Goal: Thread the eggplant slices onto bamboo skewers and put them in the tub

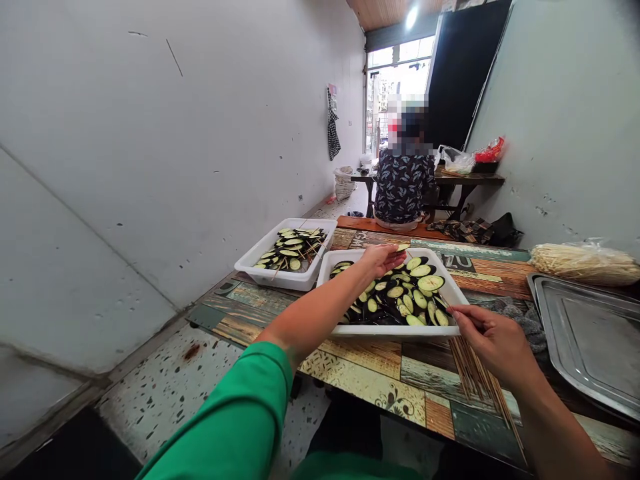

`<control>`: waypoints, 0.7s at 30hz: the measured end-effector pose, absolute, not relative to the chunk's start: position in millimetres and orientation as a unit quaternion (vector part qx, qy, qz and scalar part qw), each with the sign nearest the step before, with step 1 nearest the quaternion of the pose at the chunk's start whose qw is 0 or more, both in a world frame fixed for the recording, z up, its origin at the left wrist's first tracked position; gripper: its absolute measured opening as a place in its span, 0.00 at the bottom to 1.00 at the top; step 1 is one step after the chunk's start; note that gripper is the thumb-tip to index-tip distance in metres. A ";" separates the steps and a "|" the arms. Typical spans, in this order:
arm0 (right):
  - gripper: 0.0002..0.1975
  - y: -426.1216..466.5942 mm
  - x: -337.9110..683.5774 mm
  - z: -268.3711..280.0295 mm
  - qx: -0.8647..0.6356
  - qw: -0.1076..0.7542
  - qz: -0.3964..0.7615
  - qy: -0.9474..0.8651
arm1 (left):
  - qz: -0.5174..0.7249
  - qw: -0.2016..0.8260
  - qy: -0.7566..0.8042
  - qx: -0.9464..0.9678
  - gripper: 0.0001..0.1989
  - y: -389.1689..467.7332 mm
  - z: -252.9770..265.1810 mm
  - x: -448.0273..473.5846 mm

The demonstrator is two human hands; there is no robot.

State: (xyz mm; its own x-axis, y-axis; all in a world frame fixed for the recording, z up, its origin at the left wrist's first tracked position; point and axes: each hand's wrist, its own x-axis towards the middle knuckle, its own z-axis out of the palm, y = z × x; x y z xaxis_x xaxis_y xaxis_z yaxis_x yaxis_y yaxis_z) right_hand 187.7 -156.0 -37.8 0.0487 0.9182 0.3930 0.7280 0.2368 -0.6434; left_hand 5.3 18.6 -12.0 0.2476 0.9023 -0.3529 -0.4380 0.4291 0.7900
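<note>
My left hand (pixel 381 259) is over the far side of the near white tray (pixel 395 330), its fingers closed on an oval eggplant slice (pixel 401 247) with dark skin and pale flesh. Loose eggplant slices (pixel 395 292) fill this tray. At the tray's near right corner, my right hand (pixel 493 333) has thumb and forefinger pinched on a thin bamboo skewer, of which only a little shows. Under that hand a bundle of bamboo skewers (pixel 473 373) lies on the table. A second white tray (pixel 280 275), further left, holds eggplant slices with skewers among them.
The patchwork-pattern table (pixel 360 367) meets the wall at left. Metal trays (pixel 590 333), a grey cloth (pixel 520 320) and a bag of enoki mushrooms (pixel 583 262) lie at right. Beyond the bench (pixel 357 223), a person (pixel 404 183) sits facing away at another table.
</note>
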 end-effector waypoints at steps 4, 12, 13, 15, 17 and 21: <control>0.17 -156.1 187.4 -37.2 -0.601 0.393 0.124 -0.685 | 0.466 0.745 0.396 0.266 0.04 18.3 -12.7 6.9; 0.17 -156.1 188.0 -37.8 -0.601 0.392 0.124 -0.686 | 0.447 0.759 0.405 0.242 0.03 16.0 -11.5 11.9; 0.17 -156.1 187.9 -37.8 -0.603 0.391 0.123 -0.685 | 0.448 0.757 0.409 0.242 0.04 16.0 -11.4 11.9; 0.17 -156.0 187.8 -37.8 -0.607 0.389 0.121 -0.682 | 0.452 0.754 0.412 0.242 0.05 16.1 -11.1 11.7; 0.17 -156.0 187.8 -37.8 -0.610 0.389 0.120 -0.680 | 0.456 0.751 0.411 0.241 0.06 15.9 -10.7 11.3; 0.17 -155.8 188.4 -38.6 -0.607 0.385 0.122 -0.685 | 0.454 0.753 0.408 0.245 0.05 14.3 -9.4 10.6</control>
State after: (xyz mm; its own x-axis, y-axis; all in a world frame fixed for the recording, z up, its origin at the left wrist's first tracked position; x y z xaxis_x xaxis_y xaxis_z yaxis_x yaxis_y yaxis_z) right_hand 188.4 -155.8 -38.6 0.0329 0.9247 0.3793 0.7369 0.2340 -0.6342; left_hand 10.6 14.3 -9.4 0.2548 0.8842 -0.3914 -0.4840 0.4670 0.7400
